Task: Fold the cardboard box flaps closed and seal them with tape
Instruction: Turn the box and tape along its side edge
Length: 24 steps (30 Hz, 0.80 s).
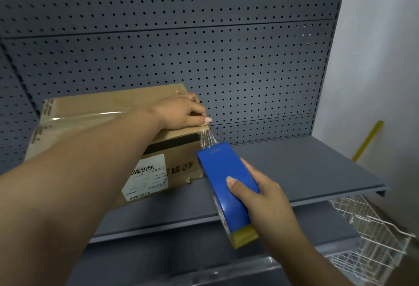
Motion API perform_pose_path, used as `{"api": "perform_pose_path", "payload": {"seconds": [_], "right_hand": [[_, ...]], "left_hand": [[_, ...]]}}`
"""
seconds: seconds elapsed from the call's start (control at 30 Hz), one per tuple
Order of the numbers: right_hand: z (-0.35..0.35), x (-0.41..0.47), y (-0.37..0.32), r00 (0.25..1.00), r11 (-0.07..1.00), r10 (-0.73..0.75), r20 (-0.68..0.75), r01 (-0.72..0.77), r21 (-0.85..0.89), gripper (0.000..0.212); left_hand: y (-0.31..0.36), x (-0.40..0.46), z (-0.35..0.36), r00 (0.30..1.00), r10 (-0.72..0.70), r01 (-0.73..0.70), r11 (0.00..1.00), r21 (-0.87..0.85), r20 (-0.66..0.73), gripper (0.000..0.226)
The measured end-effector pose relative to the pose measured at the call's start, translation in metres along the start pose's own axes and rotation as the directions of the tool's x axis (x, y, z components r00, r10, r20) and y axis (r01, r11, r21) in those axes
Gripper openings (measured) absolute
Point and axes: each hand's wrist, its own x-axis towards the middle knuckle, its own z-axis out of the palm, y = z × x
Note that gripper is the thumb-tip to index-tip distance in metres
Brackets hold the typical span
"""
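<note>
Taping a closed cardboard box (pixel 74 113) on a grey shelf (pixel 294 168), left of centre in the frame.

The box's left end and near lower corner are hidden behind the left forearm, and the print on its white label (pixel 145 178) is too small to read. A strip of clear tape (pixel 84 117) runs along the top seam from the left edge toward the middle of the frame. The left hand (pixel 181 111) rests on the box's right top edge, fingers curled, pressing the tape end down at the corner. Just below and right of that corner, stretched tape leads into the blue tape dispenser (pixel 226 186), gripped by the right hand (pixel 256 197), thumb on top. A white wire basket (pixel 374 236) is cut off at lower right.
</note>
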Motion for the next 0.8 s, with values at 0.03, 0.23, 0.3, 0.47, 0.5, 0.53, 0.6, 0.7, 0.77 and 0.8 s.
{"api": "perform_pose_path", "payload": {"seconds": [0.03,0.23,0.3,0.47,0.5,0.53,0.6,0.7,0.77,0.8], "right_hand": [[0.0,0.002,-0.003,1.0,1.0,0.008,0.017,-0.008,0.0,0.031],[0.005,0.024,-0.019,0.999,0.997,0.044,-0.006,-0.045,-0.07,0.014],[0.011,0.027,-0.011,0.997,0.986,0.069,0.04,-0.062,-0.158,0.022],[0.011,0.013,0.023,0.988,0.925,0.146,-0.04,-0.151,-0.35,0.045],[0.007,0.014,0.024,0.988,0.943,0.126,-0.085,-0.146,-0.299,0.048],[0.004,0.018,0.024,0.986,0.958,0.103,-0.128,-0.132,-0.253,0.049],[-0.003,0.027,0.016,0.975,0.981,0.035,-0.22,-0.075,-0.178,0.049],[-0.013,0.038,-0.005,0.941,0.992,-0.069,-0.333,0.029,-0.124,0.047],[-0.022,0.044,-0.015,0.922,0.992,-0.1,-0.375,0.064,-0.107,0.046],[-0.024,0.047,-0.018,0.915,0.994,-0.099,-0.391,0.069,-0.09,0.046]], "left_hand": [[0.0,0.0,0.0,1.0,0.0,0.0,1.0,0.004,0.003,0.027],[0.001,-0.001,0.001,1.0,0.005,-0.004,1.0,0.008,-0.024,0.034],[0.001,-0.002,0.001,1.0,0.01,-0.01,1.0,0.009,-0.023,0.035],[-0.004,-0.002,0.002,0.999,0.024,-0.024,1.0,0.005,-0.038,0.038],[-0.005,-0.002,0.003,0.999,0.035,-0.034,0.999,0.006,-0.04,0.039],[-0.005,-0.002,0.003,0.997,0.055,-0.054,0.998,0.006,-0.047,0.039],[-0.005,-0.002,0.001,0.987,0.133,-0.133,0.991,0.012,-0.093,0.038],[-0.002,-0.003,-0.002,0.95,0.281,-0.282,0.959,0.015,-0.138,0.033],[0.004,-0.005,-0.003,0.922,0.36,-0.364,0.931,-0.002,-0.14,0.029],[0.007,-0.007,-0.004,0.915,0.382,-0.386,0.923,-0.003,-0.133,0.028]]}}
